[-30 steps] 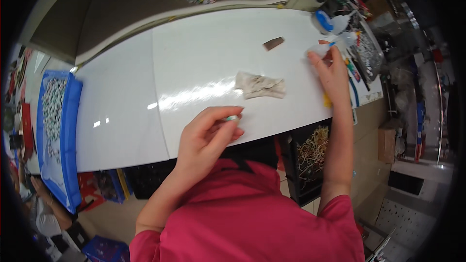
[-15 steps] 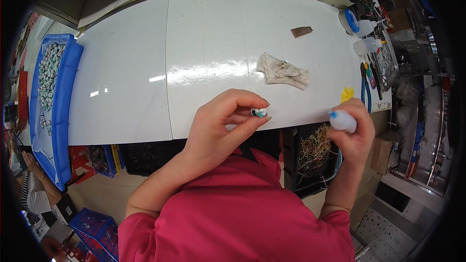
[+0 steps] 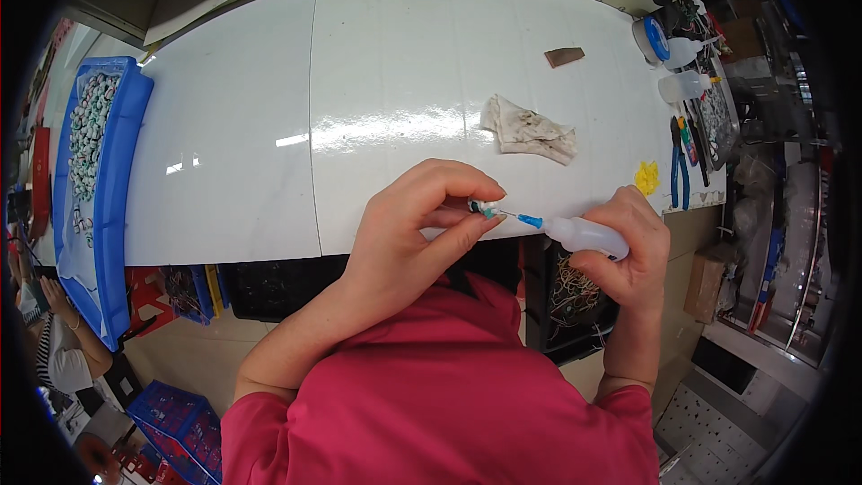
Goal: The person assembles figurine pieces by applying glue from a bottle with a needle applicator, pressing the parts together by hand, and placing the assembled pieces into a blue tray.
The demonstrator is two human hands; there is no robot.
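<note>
Left-hand grip: the left hand (image 3: pixel 395 226) pinches a small white, green and dark part (image 3: pixel 483 207) between thumb and fingertips, at frame centre, near the front edge of the bench (image 3: pixel 395 54). Right-hand grip: the right hand (image 3: pixel 630 238) is wrapped round a translucent squeeze bottle (image 3: pixel 579 235), right of centre, its blue nozzle (image 3: pixel 530 220) and thin needle (image 3: pixel 509 214) pointing left at the part. Needle contact with the part cannot be confirmed at this size.

Handling, as judged: the part appears light, hard and easily dropped, best held by its sides; the bottle appears light and soft-walled, best held round its body with little pressure.

Further out: stained cloth (image 3: pixel 530 132) above the hands; yellow bits (image 3: pixel 646 178) at right; blue tray (image 3: pixel 133 139) of similar-looking pieces (image 3: pixel 87 139) at left.

Obscured: fingers cover much of the part; the right hand hides some of the bottle, whose contents are indistinct.
</note>
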